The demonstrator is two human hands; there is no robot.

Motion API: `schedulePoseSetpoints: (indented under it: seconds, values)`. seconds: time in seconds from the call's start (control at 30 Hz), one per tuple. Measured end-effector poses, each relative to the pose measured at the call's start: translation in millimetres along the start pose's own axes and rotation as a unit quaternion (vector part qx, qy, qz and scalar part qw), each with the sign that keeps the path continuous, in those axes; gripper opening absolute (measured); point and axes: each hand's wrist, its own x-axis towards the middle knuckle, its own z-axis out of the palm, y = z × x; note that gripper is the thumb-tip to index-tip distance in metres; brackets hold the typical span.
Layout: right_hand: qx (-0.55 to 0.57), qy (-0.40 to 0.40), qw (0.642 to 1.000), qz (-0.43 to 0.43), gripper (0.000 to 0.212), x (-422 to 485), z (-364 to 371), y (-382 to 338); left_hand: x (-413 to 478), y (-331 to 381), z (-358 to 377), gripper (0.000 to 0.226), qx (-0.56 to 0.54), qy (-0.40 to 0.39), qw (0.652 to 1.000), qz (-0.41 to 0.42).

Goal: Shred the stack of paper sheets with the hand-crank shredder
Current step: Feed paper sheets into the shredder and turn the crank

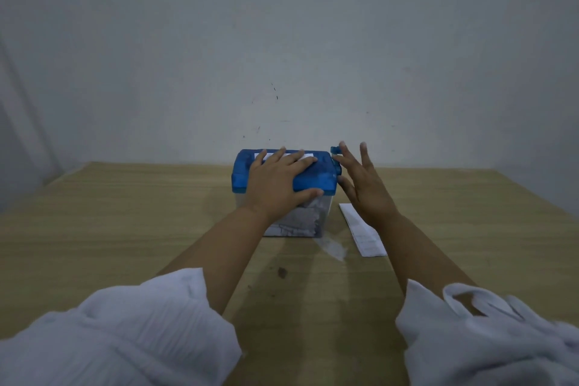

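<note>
Okay, shredder (316, 180) sits mid-table (125, 213), near the wall. Left hand (279, 182) lies flat on its blue lid, fingers straight and spread. Right hand (365, 188) is by the crank (336, 160), fingers apart, gripping nothing. Paper sheets (366, 238) lie on the table just right of the shredder. Clear bin (300, 219) holds shreds.

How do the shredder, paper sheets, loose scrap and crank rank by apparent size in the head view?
1. shredder
2. paper sheets, though the right hand covers part
3. scrap
4. crank, seemingly smallest; that hand hides part of it, so its place against the scrap is unsure
</note>
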Motion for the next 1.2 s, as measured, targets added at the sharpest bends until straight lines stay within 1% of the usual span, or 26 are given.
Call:
schedulePoseSetpoints:
  seconds: [0.13, 0.17, 0.27, 0.3, 0.47, 0.57, 0.63, 0.77, 0.83, 0.9, 1.0, 1.07, 1.13, 1.17, 1.2]
  values:
    - [0.067, 0.002, 0.997, 0.047, 0.054, 3, 4, -9, 1, -2, 1, 0.064, 0.003, 0.005, 1.000, 0.002]
    - [0.081, 0.002, 0.995, 0.060, 0.050, 2, 7, -11, 1, -2, 1, 0.064, 0.003, 0.006, 1.000, 0.001]
    - [0.163, 0.027, 0.981, 0.105, 0.031, -1, 18, -19, 0, -1, 1, 0.065, 0.003, -0.001, 1.000, -0.003]
    - [0.180, 0.038, 0.975, 0.124, 0.029, -2, 22, -23, 1, -1, 1, 0.065, 0.002, -0.004, 1.000, -0.004]
    - [0.216, 0.043, 0.951, 0.219, 0.047, -1, 20, -41, 0, -1, 1, 0.065, -0.006, -0.006, 1.000, -0.009]
    - [0.225, 0.031, 0.940, 0.256, 0.043, 1, 10, -47, 0, -1, 2, 0.065, -0.002, -0.008, 1.000, -0.010]
    - [0.233, 0.016, 0.932, 0.276, 0.038, 6, 3, -51, 0, 0, 1, 0.065, 0.000, -0.009, 1.000, -0.011]
    - [0.215, -0.050, 0.925, 0.310, 0.039, 14, -9, -58, 1, 0, 0, 0.064, 0.005, -0.012, 1.000, -0.012]
    - [0.247, -0.081, 0.901, 0.349, 0.040, 20, -17, -63, 0, 0, 0, 0.064, 0.008, -0.011, 1.000, -0.013]
    - [0.286, -0.116, 0.865, 0.396, 0.037, 27, -29, -67, -1, 0, 0, 0.064, 0.011, -0.009, 1.000, -0.012]
    - [0.309, -0.146, 0.837, 0.427, 0.034, 34, -42, -72, 0, 0, 1, 0.064, 0.014, -0.011, 1.000, -0.013]
    - [0.365, -0.125, 0.814, 0.434, 0.034, 28, -39, -71, 0, -2, 1, 0.064, 0.014, -0.007, 1.000, -0.010]
    - [0.446, -0.069, 0.774, 0.444, 0.034, 11, -30, -63, 0, -2, 1, 0.065, 0.009, -0.005, 1.000, -0.006]
    - [0.464, -0.038, 0.770, 0.437, 0.032, 2, -25, -57, 0, -2, 0, 0.065, 0.010, -0.004, 1.000, -0.004]
    - [0.453, -0.013, 0.791, 0.411, 0.029, -8, -20, -49, 0, -2, 0, 0.065, 0.012, -0.004, 1.000, -0.003]
